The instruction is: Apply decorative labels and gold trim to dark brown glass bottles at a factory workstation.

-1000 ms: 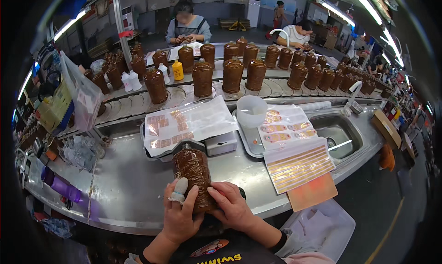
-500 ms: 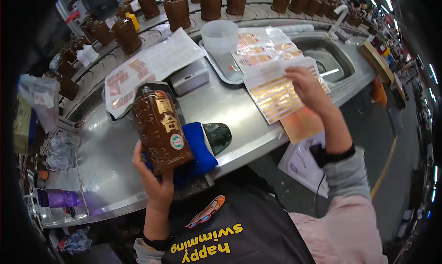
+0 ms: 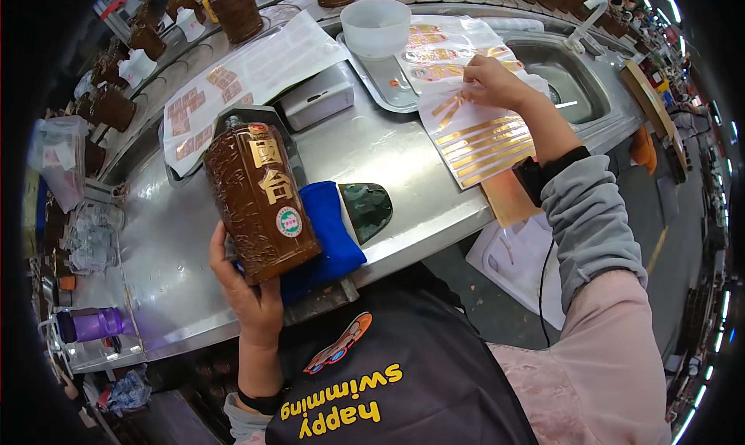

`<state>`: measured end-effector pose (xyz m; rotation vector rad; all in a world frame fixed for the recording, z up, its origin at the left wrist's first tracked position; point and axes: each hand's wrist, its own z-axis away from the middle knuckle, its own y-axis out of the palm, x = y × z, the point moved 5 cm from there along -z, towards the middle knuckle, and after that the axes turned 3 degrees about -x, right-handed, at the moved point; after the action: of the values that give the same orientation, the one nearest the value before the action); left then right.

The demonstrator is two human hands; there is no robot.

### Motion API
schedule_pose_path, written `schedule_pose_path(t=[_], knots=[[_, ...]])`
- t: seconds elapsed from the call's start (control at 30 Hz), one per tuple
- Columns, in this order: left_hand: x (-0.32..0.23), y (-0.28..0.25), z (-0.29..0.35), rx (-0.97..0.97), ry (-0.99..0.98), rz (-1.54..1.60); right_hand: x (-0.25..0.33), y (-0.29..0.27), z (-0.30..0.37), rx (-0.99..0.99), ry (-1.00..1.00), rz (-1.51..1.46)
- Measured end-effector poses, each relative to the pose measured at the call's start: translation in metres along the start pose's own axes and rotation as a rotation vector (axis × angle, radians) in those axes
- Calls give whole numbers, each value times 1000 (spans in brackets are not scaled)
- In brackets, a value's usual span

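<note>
A brown, square-shouldered bottle (image 3: pixel 248 220) with raised gold characters and a round green-and-white sticker leans on a blue cloth pad (image 3: pixel 330 232). My left hand (image 3: pixel 252 301) grips its base from below, fingers along the left side and thumb under the bottom. Over at the right, my right hand (image 3: pixel 493 84) has its fingers pinched together at a sheet of gold strip stickers (image 3: pixel 485 146). Some strips lie at an angle by the fingertips, and one end appears caught between them. Behind that lies a sheet of red-and-gold oval stickers (image 3: pixel 434 55).
A translucent tub (image 3: pixel 375 30) stands on a metal tray (image 3: pixel 396 94). Left of it are a grey box (image 3: pixel 317 100) and a sheet of reddish stickers (image 3: pixel 240 72). A sink (image 3: pixel 570 76) lies at the right. Brown bottles (image 3: pixel 235 10) line the conveyor behind. A purple bottle (image 3: pixel 93 325) lies far left.
My right hand has moved left and away from me, its fingers now pinched at the strip sheet. The bottle's neck has come into sight as my left hand tilted it; the view has shifted slightly.
</note>
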<state>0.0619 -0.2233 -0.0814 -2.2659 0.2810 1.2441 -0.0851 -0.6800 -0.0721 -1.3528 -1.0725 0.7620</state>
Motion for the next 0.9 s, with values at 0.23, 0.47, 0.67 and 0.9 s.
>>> schedule_pose_path(t=[0.23, 0.47, 0.67, 0.9], knots=[[4, -1, -1, -24, 46, -19, -16, 5, 0, -125, -2, -393], [-28, -3, -6, -24, 272, -363, 1, -29, 21, -421, -68, -267], [-38, -1, -4, -19, 403, -516, 114, -58, 46, -219, -62, -461], [-15, -5, 3, 1, 230, -338, 217, -68, 65, -201, -209, -606]])
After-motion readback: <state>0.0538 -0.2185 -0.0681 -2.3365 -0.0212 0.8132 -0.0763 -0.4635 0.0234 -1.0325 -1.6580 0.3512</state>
